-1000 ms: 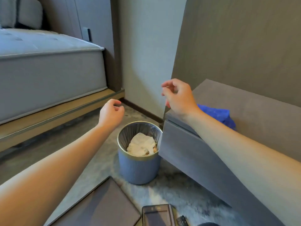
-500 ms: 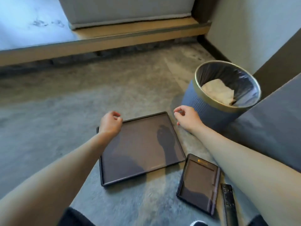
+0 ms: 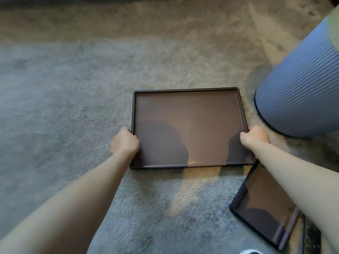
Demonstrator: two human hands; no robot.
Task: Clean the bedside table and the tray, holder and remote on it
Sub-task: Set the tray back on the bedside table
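Observation:
A large dark rectangular tray [image 3: 189,110] lies flat on the grey carpet in the middle of the head view. My left hand [image 3: 124,142] is closed on its left rim and my right hand [image 3: 255,137] is closed on its right rim. A smaller dark holder [image 3: 264,202] lies on the carpet at the lower right, partly under my right forearm. A black remote [image 3: 312,237] shows as a sliver beside the holder at the bottom right edge. The bedside table is out of view.
A blue ribbed waste bin [image 3: 300,92] stands on the carpet close to the tray's right side. Grey carpet [image 3: 64,107] spreads to the left and beyond the tray.
My view has dropped from the bedside table and bin down to the floor. Both hands came down from mid-air and closed on the tray's left and right rims.

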